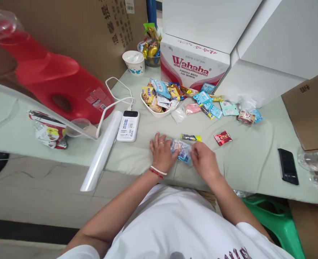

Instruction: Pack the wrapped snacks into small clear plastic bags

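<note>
A small clear-and-blue snack packet point(180, 150) lies on the cloth near the front edge. My left hand point(162, 153) rests on the cloth with its fingers spread, its thumb against the packet's left end. At the other end, the closed fingers of my right hand point(204, 160) pinch the packet's right edge; the fingertips are partly hidden. Just beyond the packet is a thin yellow-and-dark wrapped stick point(191, 137). A red snack packet point(223, 138) lies off to the right of my right hand.
A white bowl point(155, 112) holds several wrapped snacks, with more packets point(202, 98) beside it. Left are a power bank point(128, 126), a white roll point(102, 153) and a red jug point(64, 86). A Wahaha box point(193, 64) stands behind; a phone point(287, 166) lies right.
</note>
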Motion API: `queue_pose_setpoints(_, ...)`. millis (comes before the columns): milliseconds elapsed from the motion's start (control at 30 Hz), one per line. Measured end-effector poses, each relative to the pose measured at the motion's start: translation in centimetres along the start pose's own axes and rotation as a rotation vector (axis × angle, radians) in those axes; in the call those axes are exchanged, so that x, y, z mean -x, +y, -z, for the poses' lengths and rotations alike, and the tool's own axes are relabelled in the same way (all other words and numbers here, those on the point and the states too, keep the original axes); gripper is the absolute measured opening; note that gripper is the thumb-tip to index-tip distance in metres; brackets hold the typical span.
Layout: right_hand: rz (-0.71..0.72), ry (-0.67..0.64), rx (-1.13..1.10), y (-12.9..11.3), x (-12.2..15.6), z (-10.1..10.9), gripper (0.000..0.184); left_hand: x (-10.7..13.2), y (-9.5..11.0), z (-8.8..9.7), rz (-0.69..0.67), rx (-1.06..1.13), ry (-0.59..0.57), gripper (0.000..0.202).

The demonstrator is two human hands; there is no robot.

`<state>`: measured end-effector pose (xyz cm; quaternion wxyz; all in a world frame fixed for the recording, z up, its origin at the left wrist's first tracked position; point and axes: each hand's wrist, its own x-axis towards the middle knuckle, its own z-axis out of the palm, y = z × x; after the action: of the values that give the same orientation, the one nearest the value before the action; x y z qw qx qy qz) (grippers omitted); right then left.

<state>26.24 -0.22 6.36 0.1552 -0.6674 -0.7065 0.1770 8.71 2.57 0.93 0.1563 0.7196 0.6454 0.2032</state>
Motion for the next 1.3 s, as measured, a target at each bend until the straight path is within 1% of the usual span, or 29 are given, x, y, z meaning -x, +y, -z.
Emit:
queue_pose_setpoints(67,0.037,-0.092,0.027,-2.1,-1.5,-1.1,0.017,0.1,0.2,0.0,-0.011,0.039,0.006,0.013)
queue_pose_setpoints(133,0.024,-0.155,0.037,-3.1,-2.5,-2.4,0.023,0.1,0.3,0.1,-0.022,0.134,0.002,0.003)
queue_pose_setpoints(167,0.019,-0.162,0.017,-3.1,-2.8,-3.0,0.025,0.1,0.2,0.1,-0.026,0.208,0.001,0.004)
queue_pose_setpoints(233,0.046,-0.123,-0.08,-2.4,-2.7,-3.8,0.028,0.0,0.0,0.1,-0.009,0.394,0.015,0.013)
queue_pose_setpoints(300,0.097,-0.057,-0.214,-1.2,-2.2,-4.2,0.031,-0.3,-0.2,0.1,0.057,0.569,0.035,0.019)
queue_pose_setpoints(333,0.119,-0.027,-0.281,-0.6,-1.8,-4.3,0.032,-0.4,-0.3,0.0,0.101,0.612,0.041,0.022)
queue_pose_setpoints(367,0.135,-0.005,-0.343,-0.1,-1.5,-4.4,0.033,-0.6,-0.4,0.0,0.138,0.618,0.042,0.025)
queue_pose_setpoints(433,0.135,0.016,-0.461,0.4,-0.9,-4.5,0.032,-0.9,-0.3,-0.2,0.168,0.539,0.013,0.033)
queue_pose_setpoints(500,0.072,0.011,-0.607,0.3,-0.5,-4.6,0.029,-0.9,0.0,-0.3,0.159,0.438,-0.054,0.033)
queue_pose_setpoints(533,0.013,0.008,-0.697,0.2,-0.2,-4.6,0.026,-0.8,0.3,-0.3,0.143,0.405,-0.083,0.031)
queue_pose_setpoints(567,-0.059,0.009,-0.798,0.0,0.1,-4.5,0.024,-0.5,0.6,-0.3,0.118,0.379,-0.091,0.029)
queue_pose_setpoints(600,-0.133,0.014,-0.902,-0.2,0.4,-4.2,0.023,-0.2,1.1,-0.2,0.082,0.353,-0.072,0.029)
queue_pose_setpoints(667,-0.251,0.03,-1.086,-0.4,1.3,-3.3,0.032,0.9,2.2,-0.1,-0.031,0.302,0.03,0.028)
queue_pose_setpoints(733,-0.298,0.041,-1.21,-0.3,2.4,-2.0,0.044,2.1,3.5,0.1,-0.198,0.283,0.117,0.032)
queue_pose_setpoints(767,-0.302,0.046,-1.238,-0.1,2.9,-1.3,0.047,2.7,4.0,0.1,-0.296,0.298,0.126,0.038)
queue_pose_setpoints(833,-0.303,0.069,-1.214,0.7,3.8,-0.3,0.048,3.7,5.0,-0.1,-0.493,0.386,0.072,0.057)
queue_pose_setpoints(900,-0.33,0.114,-1.14,1.8,4.6,0.0,0.047,4.2,5.7,-0.6,-0.635,0.521,-0.049,0.078)
queue_pose_setpoints(1000,-0.413,0.19,-1.104,4.2,5.6,-0.6,0.044,4.2,6.3,-1.5,-0.754,0.701,-0.265,0.094)
queue_pose_setpoints(1067,-0.446,0.245,-1.138,6.6,5.8,-0.6,0.037,3.7,6.4,-1.5,-0.793,0.764,-0.417,0.094)
queue_pose_setpoints(1100,-0.452,0.305,-1.156,8.4,5.7,-0.1,0.035,3.4,6.3,-1.4,-0.794,0.773,-0.48,0.09)
queue_pose_setpoints(1133,-0.452,0.4,-1.167,10.5,5.3,0.8,0.033,3.0,6.1,-1.0,-0.779,0.761,-0.522,0.083)
queue_pose_setpoints(1167,-0.455,0.527,-1.17,13.0,4.6,2.1,0.033,2.7,5.6,-0.6,-0.75,0.732,-0.539,0.074)
queue_pose_setpoints(1233,-0.494,0.838,-1.095,18.9,2.3,5.7,0.038,2.1,4.0,0.5,-0.656,0.631,-0.505,0.052)
queue_pose_setpoints(1267,-0.56,0.96,-1.021,22.1,0.8,7.8,0.038,1.9,2.9,1.2,-0.596,0.584,-0.476,0.042)
queue_pose_setpoints(1300,-0.686,1.041,-0.905,25.2,-0.8,9.9,0.036,1.9,1.7,1.7,-0.524,0.539,-0.438,0.035)
